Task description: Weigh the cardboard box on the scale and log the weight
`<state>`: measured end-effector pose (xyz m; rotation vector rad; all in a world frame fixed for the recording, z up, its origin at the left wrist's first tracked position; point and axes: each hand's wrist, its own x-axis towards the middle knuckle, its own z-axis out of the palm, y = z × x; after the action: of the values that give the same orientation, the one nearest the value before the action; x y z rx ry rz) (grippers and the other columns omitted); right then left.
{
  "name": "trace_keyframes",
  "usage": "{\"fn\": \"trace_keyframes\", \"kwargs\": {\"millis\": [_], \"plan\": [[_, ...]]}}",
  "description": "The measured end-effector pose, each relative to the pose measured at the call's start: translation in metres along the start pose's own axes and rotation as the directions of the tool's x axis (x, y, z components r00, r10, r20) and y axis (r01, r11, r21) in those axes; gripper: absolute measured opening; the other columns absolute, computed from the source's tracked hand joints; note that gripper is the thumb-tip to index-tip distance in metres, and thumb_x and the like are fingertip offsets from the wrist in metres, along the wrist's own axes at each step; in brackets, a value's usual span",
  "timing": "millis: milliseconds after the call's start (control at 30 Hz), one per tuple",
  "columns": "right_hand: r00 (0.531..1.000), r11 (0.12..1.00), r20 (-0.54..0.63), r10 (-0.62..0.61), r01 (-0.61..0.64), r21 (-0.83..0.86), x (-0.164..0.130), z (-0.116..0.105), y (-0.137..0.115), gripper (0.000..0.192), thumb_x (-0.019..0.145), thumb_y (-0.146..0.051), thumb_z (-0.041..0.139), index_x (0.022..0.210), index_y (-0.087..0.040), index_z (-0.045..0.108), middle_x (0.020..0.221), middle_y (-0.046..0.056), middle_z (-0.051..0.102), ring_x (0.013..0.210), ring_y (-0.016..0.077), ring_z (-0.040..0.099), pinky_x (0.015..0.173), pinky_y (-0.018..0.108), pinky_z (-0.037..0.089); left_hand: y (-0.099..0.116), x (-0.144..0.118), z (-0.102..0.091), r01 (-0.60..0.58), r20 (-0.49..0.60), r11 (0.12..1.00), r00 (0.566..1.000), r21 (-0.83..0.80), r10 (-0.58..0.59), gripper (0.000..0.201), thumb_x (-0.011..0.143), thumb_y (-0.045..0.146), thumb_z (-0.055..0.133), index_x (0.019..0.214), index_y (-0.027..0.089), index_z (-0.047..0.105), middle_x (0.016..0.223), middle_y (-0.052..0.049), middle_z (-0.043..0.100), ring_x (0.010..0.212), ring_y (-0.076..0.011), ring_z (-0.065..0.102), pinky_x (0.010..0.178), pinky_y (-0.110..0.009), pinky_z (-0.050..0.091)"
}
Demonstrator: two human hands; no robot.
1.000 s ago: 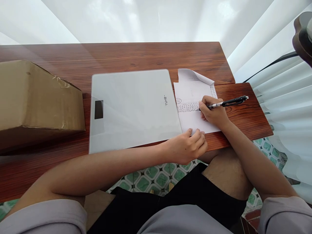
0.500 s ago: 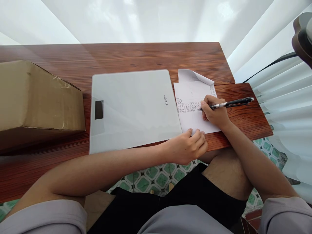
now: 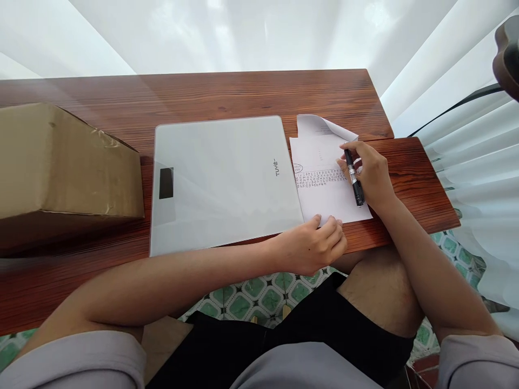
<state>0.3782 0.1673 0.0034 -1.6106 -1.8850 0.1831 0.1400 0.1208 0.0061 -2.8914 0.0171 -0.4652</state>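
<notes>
My right hand (image 3: 371, 173) is closed around a black pen (image 3: 353, 178) above the upper right part of the white paper (image 3: 328, 204). The pen lies slantwise along the fingers, with its thick clip end pointing down toward me. Rows of small handwritten characters cross the middle of the sheet, with a circled note at their left. The sheet's top part is curled and folded back. My left hand (image 3: 312, 246) rests at the paper's lower edge, its fingers bent and the fingertips holding that edge. Beside the paper lies a flat white scale (image 3: 223, 178) with a dark display window.
A brown cardboard box (image 3: 93, 173) stands at the left on the reddish wooden table (image 3: 227, 94). White curtains (image 3: 478, 178) hang behind and to the right. A dark curved object (image 3: 505, 59) juts in at the upper right. Green-patterned tiles (image 3: 259, 294) show below the table edge.
My right hand has lifted the pen tip off the written rows and shifted up and right. The pen has swung round, its clip end now toward me. My left hand stays in place.
</notes>
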Motion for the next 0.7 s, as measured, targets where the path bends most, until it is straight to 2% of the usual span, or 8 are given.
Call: {"fn": "trace_keyframes", "kwargs": {"millis": [167,300,467,567,700], "plan": [[0.997,0.996,0.051,-0.052,0.055,-0.070,0.003,0.004,0.001,0.039,0.087,-0.006,0.045,0.118,-0.021,0.063,0.101,0.008,0.068,0.090,0.0241,0.062,0.086,0.042,0.051,-0.002,0.000,-0.001,-0.009,0.016,1.000,1.000,-0.007,0.009,0.039,0.095,0.020,0.041,0.123,0.004,0.064,0.127,-0.023,0.068,0.111,-0.0303,0.063,0.085,-0.039,0.051],[0.995,0.985,0.098,-0.036,0.052,-0.166,0.005,0.007,-0.004,0.041,0.091,-0.005,0.039,0.121,-0.018,0.064,0.106,0.012,0.066,0.102,0.0276,0.059,0.095,0.045,0.049,-0.003,0.001,-0.001,-0.018,-0.004,1.000,1.000,-0.016,0.018,0.039,0.093,0.020,0.042,0.121,0.002,0.064,0.124,-0.025,0.068,0.108,-0.0309,0.066,0.083,-0.039,0.052],[0.987,0.966,0.163,0.005,0.037,-0.255,0.005,0.014,-0.014,0.045,0.090,-0.003,0.038,0.120,-0.019,0.068,0.116,0.015,0.062,0.108,0.0302,0.054,0.097,0.046,0.047,-0.004,0.002,-0.006,-0.033,-0.011,0.999,0.999,0.028,0.033,0.036,0.096,0.022,0.045,0.122,0.006,0.065,0.125,-0.021,0.069,0.106,-0.0284,0.067,0.081,-0.038,0.054],[0.987,0.958,0.159,0.014,0.032,-0.285,0.005,0.015,-0.021,0.045,0.090,-0.004,0.039,0.122,-0.019,0.068,0.117,0.014,0.062,0.106,0.0303,0.054,0.094,0.046,0.047,-0.003,0.003,-0.009,-0.066,-0.096,0.991,0.992,0.112,0.077,0.031,0.099,0.026,0.050,0.118,0.011,0.069,0.119,-0.015,0.073,0.101,-0.0253,0.069,0.079,-0.035,0.056],[0.995,0.954,0.099,0.019,0.012,-0.298,0.008,0.014,-0.031,0.038,0.097,-0.011,0.038,0.119,-0.019,0.068,0.116,0.013,0.063,0.105,0.0296,0.054,0.092,0.046,0.045,0.000,0.001,-0.018,-0.122,-0.191,0.976,0.969,0.182,0.157,0.027,0.100,0.031,0.056,0.114,0.015,0.072,0.109,-0.010,0.075,0.097,-0.0223,0.070,0.078,-0.034,0.059]]}}
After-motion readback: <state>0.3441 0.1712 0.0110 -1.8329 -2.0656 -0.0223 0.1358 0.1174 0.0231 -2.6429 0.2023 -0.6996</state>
